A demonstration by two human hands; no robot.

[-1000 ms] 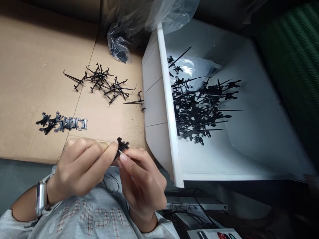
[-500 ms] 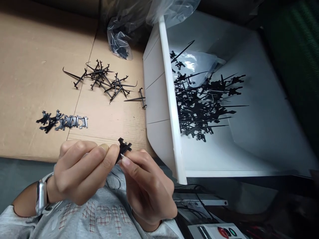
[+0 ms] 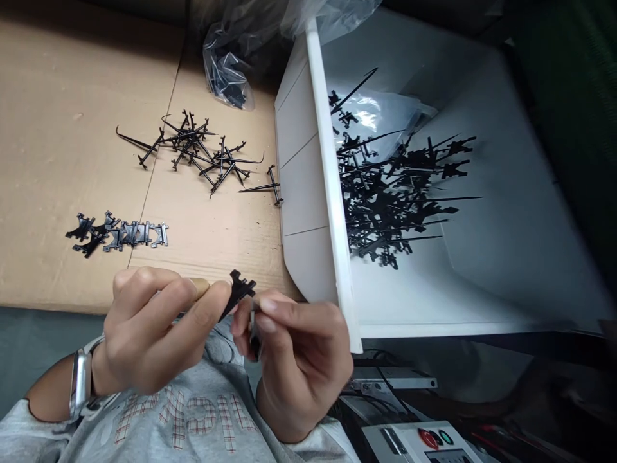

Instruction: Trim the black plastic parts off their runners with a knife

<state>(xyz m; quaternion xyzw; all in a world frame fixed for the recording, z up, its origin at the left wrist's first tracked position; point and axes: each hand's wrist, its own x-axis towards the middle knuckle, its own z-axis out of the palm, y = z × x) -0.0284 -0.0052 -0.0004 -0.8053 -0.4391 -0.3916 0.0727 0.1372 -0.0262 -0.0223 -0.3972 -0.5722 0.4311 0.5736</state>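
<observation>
— Where was the part when you looked?

— Your left hand (image 3: 154,328) had it. The small black bracket (image 3: 238,288) was pinched between your thumb and forefinger, with the other fingers curled in. You held it up just over the near edge of the cardboard (image 3: 58,128), in front of your chest.

— And my right?

— That was what had changed. Half a second before, your right hand (image 3: 299,366) had its fingertips up against the bracket. At this moment it had dropped a little and turned. Its fingers were closed round a thin black stem (image 3: 253,334) that pointed downward, its top just beside the bracket. I could not tell whether the two were still joined. The stem looked bent away from the bracket, so I judged the snapping-off about done.

— The rest of the bench?

— Unmoved. The row of small brackets (image 3: 118,233) lay to your left on the cardboard, with the heap of bare stems (image 3: 202,151) beyond it. The white bin (image 3: 332,212) to your right held the tangle of black parts (image 3: 390,199).
</observation>
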